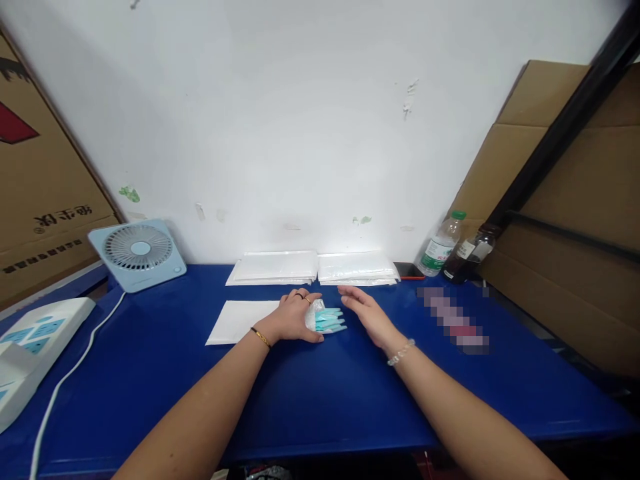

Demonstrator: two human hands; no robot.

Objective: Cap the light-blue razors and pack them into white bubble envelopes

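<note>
My left hand [293, 319] is closed around a small bundle of teal pointed sticks [329, 320], thumb on the near side and index finger on the far side. Clear, crinkled plastic wrap [315, 310] covers the end of the bundle by my palm, and the teal tips point right. A white padded envelope [235, 323] lies flat on the blue table, partly hidden by that hand. My right hand [370, 315] is open to the right of the tips, fingers stretched forward, apart from the bundle and holding nothing.
Two stacks of white envelopes [273, 268] [356, 267] lie along the wall. Right of them are a dark phone [410, 270], a green-capped bottle [443, 243] and a dark bottle [467, 257]. At left stand a blue fan [140, 250] and a power strip [47, 340] beside a white cable [80, 370].
</note>
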